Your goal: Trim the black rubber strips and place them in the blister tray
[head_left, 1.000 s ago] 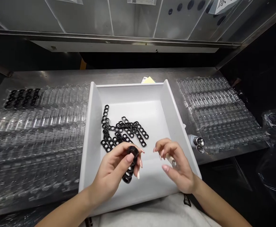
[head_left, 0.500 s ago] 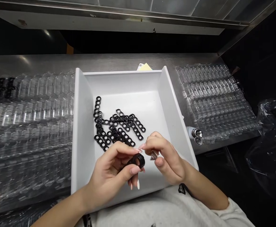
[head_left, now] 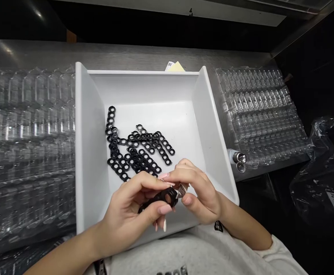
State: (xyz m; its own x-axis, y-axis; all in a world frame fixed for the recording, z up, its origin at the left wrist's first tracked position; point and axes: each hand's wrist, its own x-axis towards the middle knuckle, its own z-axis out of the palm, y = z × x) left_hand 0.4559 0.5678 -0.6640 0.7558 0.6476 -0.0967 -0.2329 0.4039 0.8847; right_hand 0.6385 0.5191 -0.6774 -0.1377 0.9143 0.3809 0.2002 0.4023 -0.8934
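Observation:
My left hand (head_left: 138,208) is closed around black ringed plastic strips (head_left: 169,195), held with their ring ends facing right. My right hand (head_left: 197,191) grips a small shiny metal nail clipper (head_left: 181,190), mostly hidden by the fingers. The clipper's jaws are at the edge of the held strips; whether they bite into the plastic I cannot tell. Fingertips of both hands meet just above. Beyond the hands, a loose pile of similar black strips (head_left: 144,160) lies in a white bin (head_left: 138,72).
Clear plastic trays (head_left: 29,152) cover the left side of the metal bench (head_left: 121,55). More clear trays (head_left: 258,110) lie on the right. A small bottle with a metal top (head_left: 239,157) is beside the bin. Behind it are paper labels (head_left: 176,67); plastic wrap (head_left: 321,168) hangs at far right.
My right hand has brought the nail clipper left, up to the edge of the strips in my left hand. The camera view has tilted down and shifted slightly.

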